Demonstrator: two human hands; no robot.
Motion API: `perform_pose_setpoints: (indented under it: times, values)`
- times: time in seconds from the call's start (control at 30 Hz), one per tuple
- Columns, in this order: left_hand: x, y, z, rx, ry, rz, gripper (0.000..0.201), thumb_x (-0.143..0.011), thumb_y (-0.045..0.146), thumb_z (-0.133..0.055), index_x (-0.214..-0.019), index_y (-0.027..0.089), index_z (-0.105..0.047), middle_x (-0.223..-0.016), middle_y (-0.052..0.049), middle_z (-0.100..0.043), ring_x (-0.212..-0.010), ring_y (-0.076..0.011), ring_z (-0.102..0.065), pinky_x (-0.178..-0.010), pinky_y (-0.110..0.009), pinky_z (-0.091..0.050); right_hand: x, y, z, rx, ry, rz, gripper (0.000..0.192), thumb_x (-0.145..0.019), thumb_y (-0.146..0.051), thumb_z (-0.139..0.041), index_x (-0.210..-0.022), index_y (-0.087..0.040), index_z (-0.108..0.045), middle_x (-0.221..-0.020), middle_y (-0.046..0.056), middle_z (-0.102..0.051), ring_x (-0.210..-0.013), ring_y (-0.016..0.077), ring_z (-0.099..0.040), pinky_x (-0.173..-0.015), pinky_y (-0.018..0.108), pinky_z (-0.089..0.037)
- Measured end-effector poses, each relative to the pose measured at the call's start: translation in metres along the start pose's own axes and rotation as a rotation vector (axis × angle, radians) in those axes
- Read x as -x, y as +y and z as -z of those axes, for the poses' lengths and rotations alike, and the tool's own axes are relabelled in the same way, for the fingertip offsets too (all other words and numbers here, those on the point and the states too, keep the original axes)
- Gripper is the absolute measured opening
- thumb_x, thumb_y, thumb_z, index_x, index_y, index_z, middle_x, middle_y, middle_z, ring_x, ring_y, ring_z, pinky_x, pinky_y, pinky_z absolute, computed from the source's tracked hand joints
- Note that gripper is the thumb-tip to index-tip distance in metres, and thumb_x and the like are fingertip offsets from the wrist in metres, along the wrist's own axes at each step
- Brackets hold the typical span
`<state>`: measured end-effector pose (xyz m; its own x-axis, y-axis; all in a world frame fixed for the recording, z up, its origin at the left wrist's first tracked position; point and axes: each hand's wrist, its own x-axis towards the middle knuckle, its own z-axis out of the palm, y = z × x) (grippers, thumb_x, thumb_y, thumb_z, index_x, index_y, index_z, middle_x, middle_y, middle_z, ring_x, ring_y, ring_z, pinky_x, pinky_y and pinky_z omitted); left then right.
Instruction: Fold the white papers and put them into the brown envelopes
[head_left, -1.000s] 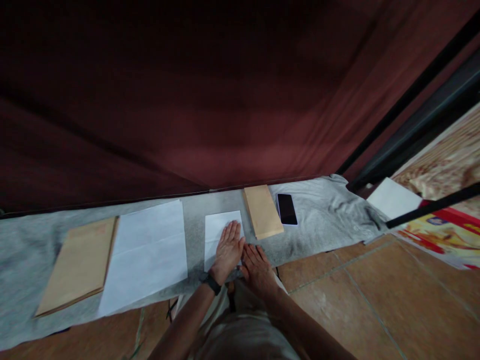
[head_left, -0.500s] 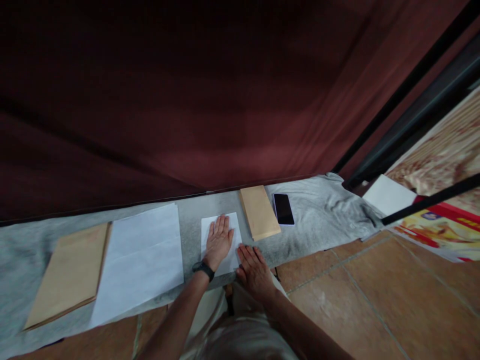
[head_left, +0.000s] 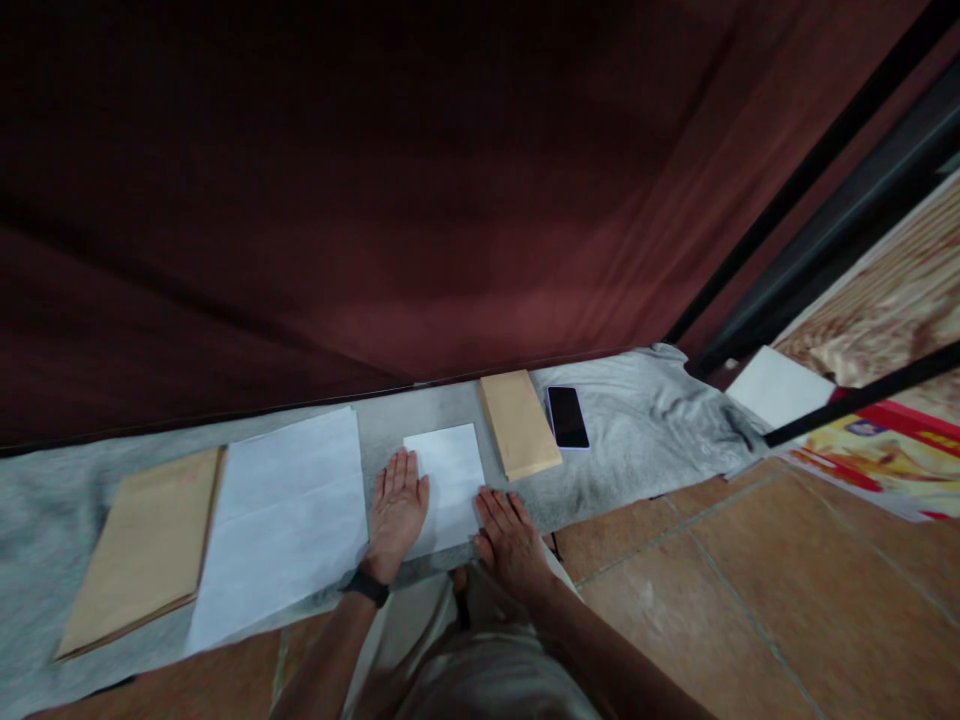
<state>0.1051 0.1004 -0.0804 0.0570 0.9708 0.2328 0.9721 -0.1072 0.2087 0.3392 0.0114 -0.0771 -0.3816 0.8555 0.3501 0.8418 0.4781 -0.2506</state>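
Note:
A folded white sheet of paper [head_left: 450, 475] lies on the grey cloth [head_left: 615, 470] in front of me. My left hand [head_left: 400, 505], a dark band on its wrist, is at the sheet's left edge with palm turned partly up and fingers stretched out, holding nothing. At the lower right edge of the sheet my right hand [head_left: 510, 535] rests palm down, fingers extended. Left of my left hand lies a large white sheet stack [head_left: 285, 525]. A small stack of brown envelopes [head_left: 520, 425] sits just beyond my right hand.
A phone [head_left: 568, 417] lies right of the small envelopes. Larger brown envelopes [head_left: 142, 550] are at the far left. A dark red curtain [head_left: 450, 250] hangs behind the narrow surface. Black bars [head_left: 810, 170] and a colourful box [head_left: 885, 455] stand at the right.
My left hand has slid left from the middle of the folded sheet to its left edge and rolled its palm upward. My right hand has stayed in place.

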Motion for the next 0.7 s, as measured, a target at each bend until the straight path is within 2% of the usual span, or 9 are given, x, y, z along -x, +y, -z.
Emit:
perform_pose_setpoints:
  times: [0.13,0.23,0.4,0.53,0.7]
  values:
    - [0.03,-0.015,0.002,0.026,0.034,-0.054,0.059,-0.103,0.034,-0.032,-0.154,0.007,-0.045,-0.162,-0.02,-0.042,-0.152,-0.0332,-0.037,-0.124,-0.055,-0.032,0.0,-0.001,0.0,0.0,0.022,0.008,0.055,-0.106,-0.031,-0.045,-0.158,-0.011,-0.04,-0.16,0.012,-0.047,-0.148,0.0262,-0.042,-0.125,0.049,-0.028]
    - [0.057,-0.021,0.004,0.046,0.068,-0.118,0.057,-0.105,0.035,-0.032,-0.155,0.012,-0.044,-0.161,-0.018,-0.044,-0.151,-0.0318,-0.04,-0.122,-0.055,-0.035,-0.001,-0.001,0.0,0.009,0.037,0.01,0.055,-0.106,-0.032,-0.047,-0.157,-0.011,-0.042,-0.159,0.012,-0.048,-0.147,0.0258,-0.042,-0.126,0.048,-0.027]
    - [0.094,-0.016,0.013,0.035,0.044,-0.198,0.057,-0.105,0.041,-0.039,-0.156,0.018,-0.042,-0.162,-0.016,-0.044,-0.15,-0.0298,-0.041,-0.122,-0.054,-0.036,-0.001,-0.001,-0.003,0.023,0.036,-0.005,0.056,-0.105,-0.032,-0.051,-0.157,-0.013,-0.043,-0.158,0.012,-0.05,-0.146,0.0258,-0.045,-0.126,0.048,-0.027]
    - [0.104,-0.005,0.023,0.027,-0.012,-0.213,0.056,-0.104,0.039,-0.041,-0.156,0.017,-0.042,-0.161,-0.015,-0.046,-0.152,-0.0302,-0.039,-0.123,-0.056,-0.034,-0.001,0.0,-0.004,0.02,0.027,-0.012,0.055,-0.105,-0.033,-0.05,-0.155,-0.013,-0.045,-0.157,0.012,-0.05,-0.145,0.0269,-0.046,-0.125,0.049,-0.029]
    - [0.098,0.002,0.031,0.026,-0.052,-0.226,0.052,-0.101,0.03,-0.043,-0.15,0.016,-0.052,-0.155,-0.013,-0.055,-0.147,-0.0313,-0.047,-0.117,-0.052,-0.044,-0.002,-0.001,-0.002,0.018,0.032,-0.009,0.053,-0.105,-0.032,-0.047,-0.155,-0.012,-0.045,-0.156,0.013,-0.051,-0.145,0.0265,-0.047,-0.124,0.05,-0.031]
